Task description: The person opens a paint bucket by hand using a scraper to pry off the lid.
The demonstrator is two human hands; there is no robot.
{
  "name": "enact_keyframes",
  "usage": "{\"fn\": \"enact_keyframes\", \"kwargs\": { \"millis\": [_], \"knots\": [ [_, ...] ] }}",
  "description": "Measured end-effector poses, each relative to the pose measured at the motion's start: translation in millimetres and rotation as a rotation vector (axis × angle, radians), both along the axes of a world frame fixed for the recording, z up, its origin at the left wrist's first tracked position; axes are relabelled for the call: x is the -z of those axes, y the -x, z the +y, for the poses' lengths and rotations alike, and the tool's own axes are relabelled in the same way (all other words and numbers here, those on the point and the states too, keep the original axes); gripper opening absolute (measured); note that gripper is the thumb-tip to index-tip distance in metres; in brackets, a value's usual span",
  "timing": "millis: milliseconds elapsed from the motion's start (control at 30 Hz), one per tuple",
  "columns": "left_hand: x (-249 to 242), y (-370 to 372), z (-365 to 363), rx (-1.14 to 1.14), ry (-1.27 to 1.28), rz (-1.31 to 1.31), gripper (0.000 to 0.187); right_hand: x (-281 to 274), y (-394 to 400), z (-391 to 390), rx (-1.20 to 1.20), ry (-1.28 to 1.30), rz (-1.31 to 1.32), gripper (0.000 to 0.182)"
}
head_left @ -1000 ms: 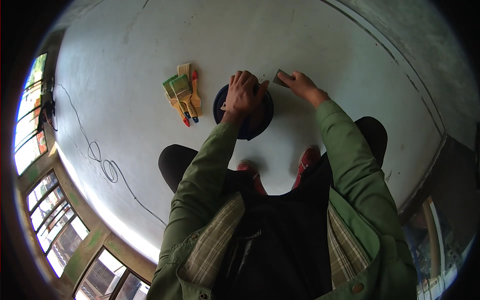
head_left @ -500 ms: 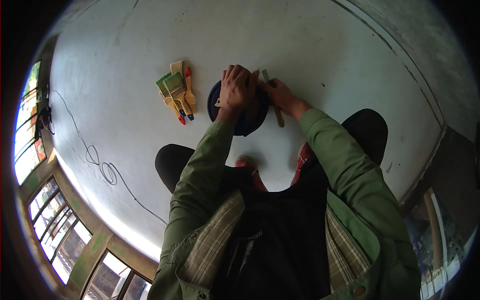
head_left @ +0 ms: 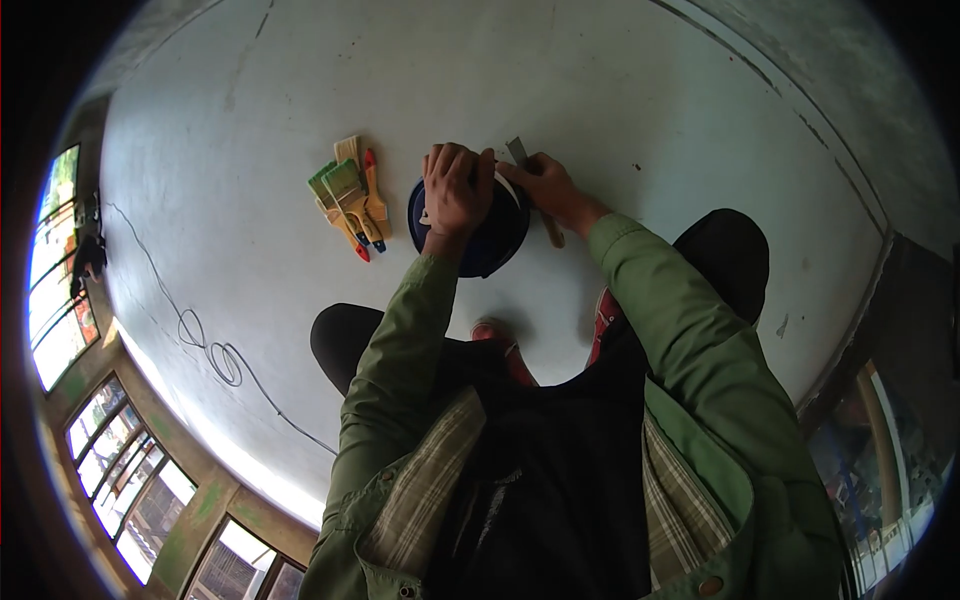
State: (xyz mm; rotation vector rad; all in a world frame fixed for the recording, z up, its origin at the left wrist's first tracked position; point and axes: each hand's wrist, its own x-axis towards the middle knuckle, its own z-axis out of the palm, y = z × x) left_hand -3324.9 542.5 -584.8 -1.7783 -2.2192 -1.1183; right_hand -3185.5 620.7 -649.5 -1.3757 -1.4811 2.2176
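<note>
On the floor in front of my feet is a dark blue round bucket (head_left: 492, 248), seen from above. Across its top reaches my left hand (head_left: 457, 188), fingers curled together over the far side. At the right rim, my right hand (head_left: 548, 188) is closed around a scraper (head_left: 515, 151). The scraper's flat grey blade points away from me and its wooden handle shows below the hand. A pale curved strip (head_left: 508, 186) shows along the bucket's rim between my hands. My left fingertips are hidden.
Several paintbrushes (head_left: 350, 195) with green or pale bristles and wooden handles lie in a pile left of the bucket. A grey cable (head_left: 228, 365) loops over the floor further left. Red shoes (head_left: 505, 350) are under me. Windows (head_left: 125, 455) line the left wall.
The scraper has turned, its blade now showing more of its flat face and leaning further left. My right hand has shifted slightly with it. My left hand stays over the bucket. The view has tilted a little.
</note>
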Motion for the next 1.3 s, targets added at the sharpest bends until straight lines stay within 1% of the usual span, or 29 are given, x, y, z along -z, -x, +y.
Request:
{"fn": "enact_keyframes", "kwargs": {
  "millis": [133,200,267,300,367,433,500,533,567,600,667,700,733,767,800,833,867,900,933,1000,1033,1067,1100,1133,1167,1200,1233,1267,1300],
  "knots": [
    [-5.7,1.7,-2.6,-0.008,-0.035,-0.040,0.015,-6.3,-0.7,2.2,-0.020,-0.017,-0.017,0.069],
    [-7.4,2.8,-3.1,-0.007,-0.012,-0.058,0.015,-13.4,-2.8,5.3,-0.040,-0.013,-0.024,0.071],
    [-6.8,3.9,-2.4,-0.005,0.017,-0.157,0.015,-9.7,-2.0,6.4,-0.044,-0.006,-0.019,0.072],
    [-6.8,4.2,-2.3,-0.006,0.016,-0.153,0.015,-8.7,-1.3,6.9,-0.054,0.003,-0.017,0.073],
    [-6.6,6.6,-1.3,0.023,0.087,-0.207,0.015,-6.5,-0.5,9.4,-0.062,0.010,-0.007,0.074],
    [-7.3,6.0,-1.6,0.036,0.139,-0.165,0.014,-2.3,-0.8,9.3,-0.071,0.024,0.002,0.075],
    [-11.0,4.6,-3.5,0.046,0.189,-0.117,0.014,-0.3,0.7,10.9,-0.079,0.031,-0.009,0.070],
    [-14.7,2.3,-6.8,0.040,0.260,-0.091,0.014,-0.5,0.3,13.6,-0.083,0.030,-0.001,0.070],
    [-18.6,1.1,-10.3,0.033,0.331,-0.065,0.017,-0.7,0.1,16.9,-0.115,0.046,-0.014,0.074],
    [-23.5,0.7,-15.5,0.024,0.332,-0.057,0.017,0.9,-0.4,18.0,-0.148,0.065,-0.027,0.078],
    [-33.9,0.1,-25.2,0.002,0.420,-0.030,0.045,3.2,2.0,22.4,-0.184,0.051,-0.045,0.077],
    [-38.2,-2.0,-32.9,-0.011,0.417,-0.024,0.045,3.9,2.3,24.4,-0.212,0.039,-0.072,0.075],
    [-40.6,-3.9,-42.1,-0.081,0.456,-0.044,0.064,-6.1,2.0,29.1,-0.222,0.033,-0.062,0.075],
    [-42.6,-5.9,-51.8,-0.154,0.494,-0.064,0.084,-17.0,0.3,34.4,-0.192,0.102,-0.087,0.074],
    [-43.5,-9.4,-61.8,-0.171,0.487,-0.057,0.084,-26.9,-1.6,38.4,-0.165,0.171,-0.112,0.072],
    [-43.3,-13.0,-71.3,-0.241,0.513,-0.103,0.097,-26.6,-2.8,41.1,-0.182,0.162,-0.101,0.072],
    [-43.3,-16.7,-80.6,-0.312,0.537,-0.151,0.110,-26.9,-4.7,43.3,-0.176,0.061,-0.101,0.069],
    [-45.5,-20.8,-86.8,-0.341,0.578,-0.202,0.119,-28.5,-6.3,46.4,-0.169,-0.042,-0.100,0.065],
    [-42.5,-25.8,-93.1,-0.360,0.564,-0.198,0.119,-35.5,-7.7,48.3,-0.187,-0.055,-0.090,0.065],
    [-30.4,-35.1,-103.3,-0.468,0.512,-0.412,0.118,-50.3,-11.8,49.9,-0.247,-0.165,-0.080,0.056],
    [-25.1,-37.3,-105.6,-0.536,0.503,-0.574,0.113,-46.5,-15.0,51.4,-0.266,-0.181,-0.067,0.056],
    [-16.5,-37.8,-106.7,-0.552,0.481,-0.571,0.113,-40.5,-17.4,51.8,-0.262,-0.226,-0.033,0.051],
    [-4.5,-37.6,-108.8,-0.662,0.385,-0.762,0.109,-35.1,-18.7,53.0,-0.257,-0.268,0.002,0.047],
    [-4.3,-35.4,-107.0,-0.762,0.282,-0.953,0.105,-35.2,-19.5,56.2,-0.271,-0.282,0.012,0.047],
    [-3.9,-32.8,-107.8,-0.774,0.306,-1.026,0.097,-34.1,-22.0,58.3,-0.273,-0.220,-0.017,0.047],
    [-3.3,-30.4,-112.1,-0.782,0.296,-1.030,0.097,-37.5,-24.5,55.5,-0.276,-0.152,-0.051,0.047],
    [-2.4,-24.9,-115.8,-0.748,0.255,-1.148,0.094,-39.8,-26.0,50.9,-0.286,-0.160,-0.050,0.047],
    [-0.6,-18.6,-116.6,-0.707,0.212,-1.263,0.091,-41.3,-26.4,47.1,-0.253,-0.107,-0.030,0.047],
    [-2.2,-14.2,-115.4,-0.708,0.202,-1.266,0.091,-47.2,-23.4,43.9,-0.219,-0.051,-0.011,0.046]
  ]
}}
